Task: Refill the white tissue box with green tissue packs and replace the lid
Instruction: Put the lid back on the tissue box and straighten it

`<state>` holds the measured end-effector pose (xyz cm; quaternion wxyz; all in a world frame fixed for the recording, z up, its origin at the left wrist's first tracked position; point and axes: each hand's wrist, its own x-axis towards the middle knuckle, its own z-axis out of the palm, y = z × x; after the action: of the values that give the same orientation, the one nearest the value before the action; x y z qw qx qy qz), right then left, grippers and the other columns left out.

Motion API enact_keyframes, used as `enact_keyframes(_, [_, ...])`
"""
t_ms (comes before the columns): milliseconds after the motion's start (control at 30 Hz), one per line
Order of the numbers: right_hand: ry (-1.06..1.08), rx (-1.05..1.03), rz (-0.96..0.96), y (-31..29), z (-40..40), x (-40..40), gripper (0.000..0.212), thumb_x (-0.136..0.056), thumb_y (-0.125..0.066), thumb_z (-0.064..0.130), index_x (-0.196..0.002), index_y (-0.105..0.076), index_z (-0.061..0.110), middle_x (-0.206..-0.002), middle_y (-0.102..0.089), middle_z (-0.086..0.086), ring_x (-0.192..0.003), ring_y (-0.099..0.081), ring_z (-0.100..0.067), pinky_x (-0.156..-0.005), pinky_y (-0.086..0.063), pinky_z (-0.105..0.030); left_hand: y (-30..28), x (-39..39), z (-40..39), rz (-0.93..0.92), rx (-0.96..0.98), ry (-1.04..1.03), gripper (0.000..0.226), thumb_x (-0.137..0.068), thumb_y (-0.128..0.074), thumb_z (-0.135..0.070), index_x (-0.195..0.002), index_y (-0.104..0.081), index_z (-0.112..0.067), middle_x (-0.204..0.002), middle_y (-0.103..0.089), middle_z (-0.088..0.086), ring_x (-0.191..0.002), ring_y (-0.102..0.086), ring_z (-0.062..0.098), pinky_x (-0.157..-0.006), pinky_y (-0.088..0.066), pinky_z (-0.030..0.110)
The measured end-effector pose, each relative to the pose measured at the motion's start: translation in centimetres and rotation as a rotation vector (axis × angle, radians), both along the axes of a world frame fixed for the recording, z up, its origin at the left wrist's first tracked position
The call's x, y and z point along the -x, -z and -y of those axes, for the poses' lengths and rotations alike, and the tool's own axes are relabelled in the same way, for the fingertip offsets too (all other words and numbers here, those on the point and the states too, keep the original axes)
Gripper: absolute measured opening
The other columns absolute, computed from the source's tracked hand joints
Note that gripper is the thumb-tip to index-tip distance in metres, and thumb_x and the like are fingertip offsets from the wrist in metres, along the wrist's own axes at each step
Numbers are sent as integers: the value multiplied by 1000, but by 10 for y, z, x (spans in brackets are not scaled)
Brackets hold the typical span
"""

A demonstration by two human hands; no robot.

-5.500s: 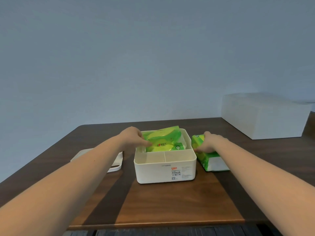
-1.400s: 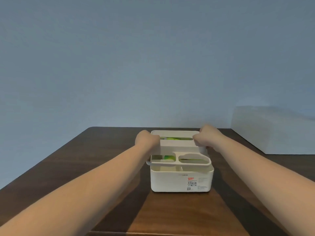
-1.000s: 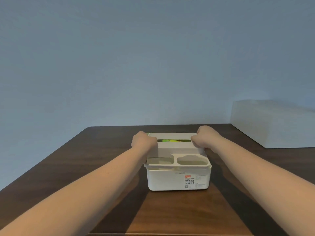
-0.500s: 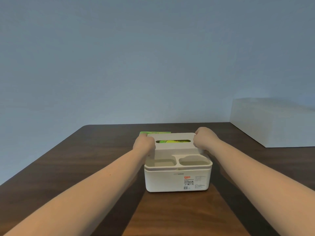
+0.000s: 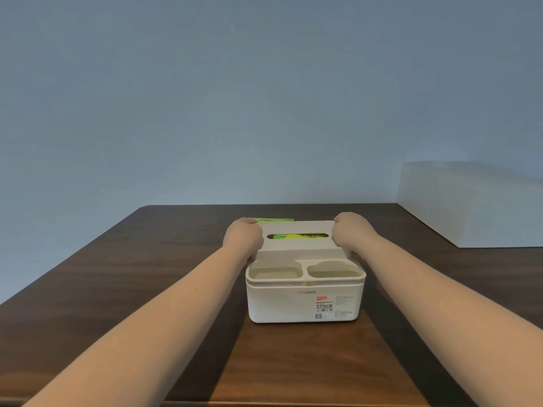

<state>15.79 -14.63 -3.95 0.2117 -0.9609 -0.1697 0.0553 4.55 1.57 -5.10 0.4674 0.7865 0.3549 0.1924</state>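
Gripping the lid (image 5: 298, 243) at its two ends, the left hand (image 5: 242, 237) and right hand (image 5: 349, 232) are curled shut around it at frame centre, atop the white tissue box (image 5: 305, 304) on the table (image 5: 117, 274). A green tissue pack (image 5: 296, 236) shows through the slot; another green edge (image 5: 274, 220) peeks behind.

We saw a white tissue box (image 5: 304, 304) with a white lid (image 5: 296, 245), its front carrying a small label (image 5: 323, 306) with a red-orange patch and dark print. Through the lid's slot showed a bright green tissue pack (image 5: 296, 236) with yellow and red markings, and a green strip (image 5: 274, 220) edged the far side. The table (image 5: 117, 274) was dark brown woodgrain, the wall (image 5: 264, 98) plain grey-blue, and the block (image 5: 470, 204) at right pale white.
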Motion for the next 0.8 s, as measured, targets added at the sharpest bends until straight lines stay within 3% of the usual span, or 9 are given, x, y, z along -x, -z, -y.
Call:
enact_keyframes(33, [-1,4,3,1,1,2,42,-87,-46,-2,-128,-56,4,-127,-60,-14,-110,-59,-30,-80,-47,-31,0,3,2,61,33,-12,45,-93,-37,-1,-134,-54,-9,-127,-62,19,-109,-65,36,-71,-53,35])
enact_keyframes(100, [4,-22,9,3,6,11,41,-88,-45,-1,-128,-55,2,-124,-61,-17,-106,-60,-33,-79,-48,-33,0,9,6,81,60,-32,40,-96,-38,-9,-131,-55,1,-132,-58,23,-121,-57,38,-90,-51,40])
enact_keyframes(233, [13,-203,9,8,19,28,41,-95,-38,2,-136,-45,-1,-125,-56,-17,-108,-58,-33,-81,-51,-35,7,27,10,13,73,26,49,-98,-34,-30,-126,-57,3,-121,-63,22,-98,-59,34,-76,-43,31])
enact_keyframes(333, [-14,-332,-20,13,33,42,40,-102,-29,23,-117,-58,1,-101,-58,-12,-88,-54,-25,-67,-42,-31,14,45,16,56,139,59,52,-96,-32,-44,-120,-62,-8,-112,-66,10,-100,-62,27,-78,-47,33])
enact_keyframes(433, [-28,-444,-92,15,49,55,37,-100,-32,29,-88,-60,9,-85,-57,-8,-78,-52,-24,-71,-43,-33,16,61,24,123,140,79,40,-97,-36,-39,-108,-64,-12,-104,-66,6,-93,-60,24,-71,-44,31])
enact_keyframes(500, [-54,-452,-96,17,58,63,29,-96,-37,22,-74,-55,13,-75,-53,-7,-70,-49,-24,-65,-41,-33,20,70,29,159,123,99,31,-94,-39,-31,-95,-65,-15,-98,-66,5,-87,-58,23,-71,-42,30])
enact_keyframes(600, [-80,-410,-125,19,71,74,25,-91,-40,14,-70,-54,13,-68,-50,-5,-62,-45,-22,-55,-36,-29,29,79,35,154,60,96,29,-89,-36,-23,-88,-62,-11,-90,-58,5,-80,-48,21,-70,-35,31])
enact_keyframes(700, [-78,-411,-121,23,75,81,32,-96,-39,18,-65,-48,17,-66,-48,-3,-61,-45,-22,-53,-37,-27,34,85,41,159,36,84,29,-97,-34,-23,-81,-58,-16,-92,-58,3,-85,-50,22,-70,-37,31])
enact_keyframes(800, [-69,-413,-108,23,74,85,30,-98,-36,21,-74,-54,16,-72,-53,-3,-65,-50,-21,-54,-43,-28,37,89,45,155,-3,74,35,-100,-31,-28,-83,-59,-16,-90,-59,4,-90,-52,22,-76,-39,31])
